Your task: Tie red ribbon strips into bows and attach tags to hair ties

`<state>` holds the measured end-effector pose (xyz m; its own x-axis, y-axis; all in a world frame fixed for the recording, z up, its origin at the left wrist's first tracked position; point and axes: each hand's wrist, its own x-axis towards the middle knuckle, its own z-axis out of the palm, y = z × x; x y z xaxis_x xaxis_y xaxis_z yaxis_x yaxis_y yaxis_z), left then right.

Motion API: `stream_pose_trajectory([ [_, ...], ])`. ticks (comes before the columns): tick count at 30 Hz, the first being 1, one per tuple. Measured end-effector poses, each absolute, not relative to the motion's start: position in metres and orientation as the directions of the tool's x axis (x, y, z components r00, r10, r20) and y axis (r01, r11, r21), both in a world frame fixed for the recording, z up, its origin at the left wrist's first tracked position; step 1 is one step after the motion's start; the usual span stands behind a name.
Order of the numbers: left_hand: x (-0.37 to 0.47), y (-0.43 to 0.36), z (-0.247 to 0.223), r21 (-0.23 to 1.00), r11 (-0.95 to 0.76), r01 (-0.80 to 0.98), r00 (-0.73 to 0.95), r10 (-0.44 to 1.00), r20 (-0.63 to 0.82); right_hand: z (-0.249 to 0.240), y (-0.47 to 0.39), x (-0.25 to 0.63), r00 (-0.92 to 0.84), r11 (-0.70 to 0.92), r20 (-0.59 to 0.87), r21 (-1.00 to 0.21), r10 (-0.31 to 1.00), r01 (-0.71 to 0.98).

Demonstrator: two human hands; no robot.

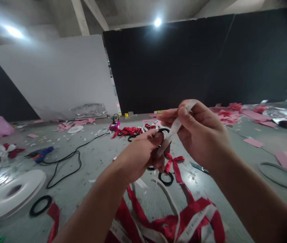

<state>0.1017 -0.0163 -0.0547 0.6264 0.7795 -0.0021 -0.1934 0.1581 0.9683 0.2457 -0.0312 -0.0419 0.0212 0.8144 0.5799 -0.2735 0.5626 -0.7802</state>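
Observation:
My left hand [139, 153] is closed around a black ring [164, 130], its thumb pressed on the ring's edge. A white printed ribbon [175, 128] runs from beside the ring up to my right hand [196, 126], which pinches its upper end between thumb and fingers. Whether the ribbon passes through the ring is hidden by my left fingers. Below the hands lies a red bow [174, 163] next to another black ring [166, 179]. Nearer to me is a tangled heap of red ribbon [167, 224], with white printed ribbon mixed in.
A white spool [31, 182] lies at the left near a loose black ring [40, 206]. Behind it is a blue glue gun [42, 154] with a black cord [78, 158]. Several red bows [128, 131] lie farther back. Pink paper scraps [253, 142] are scattered at the right.

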Motion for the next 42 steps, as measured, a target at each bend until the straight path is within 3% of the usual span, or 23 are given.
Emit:
stream_pose_trajectory([
  [4, 0.099, -0.009, -0.055, 0.979, 0.064, -0.194, 0.524, 0.85, 0.048, -0.038, -0.032, 0.25, 0.055, 0.526, 0.541, -0.781, 0.839, -0.337],
  [8, 0.091, -0.002, -0.053, 0.987, -0.001, -0.163, 0.499, 0.863, 0.083, -0.029, -0.038, 0.258, 0.144, 0.571, 0.554, -0.771, 0.82, -0.282],
  [16, 0.083, 0.0, -0.053, 0.992, 0.03, -0.126, 0.591, 0.805, 0.051, -0.038, -0.033, 0.262, 0.219, 0.635, 0.632, -0.77, 0.744, 0.064],
  [22, 0.083, 0.001, -0.055, 0.995, -0.091, -0.041, 0.578, 0.81, 0.098, -0.043, -0.027, 0.268, 0.196, 0.577, 0.652, -0.748, 0.733, 0.33],
  [32, 0.076, 0.008, -0.055, 0.994, -0.102, -0.029, 0.519, 0.849, 0.102, -0.037, -0.032, 0.269, 0.004, 0.572, 0.739, -0.525, 0.674, 0.63],
  [37, 0.071, 0.01, -0.053, 0.996, -0.082, -0.035, 0.489, 0.868, 0.089, -0.032, -0.026, 0.287, -0.034, 0.49, 0.838, -0.285, 0.545, 0.824],
  [42, 0.071, 0.01, -0.052, 0.996, -0.075, -0.051, 0.462, 0.882, 0.09, -0.033, -0.026, 0.292, -0.211, 0.425, 0.811, -0.051, 0.546, 0.904],
])
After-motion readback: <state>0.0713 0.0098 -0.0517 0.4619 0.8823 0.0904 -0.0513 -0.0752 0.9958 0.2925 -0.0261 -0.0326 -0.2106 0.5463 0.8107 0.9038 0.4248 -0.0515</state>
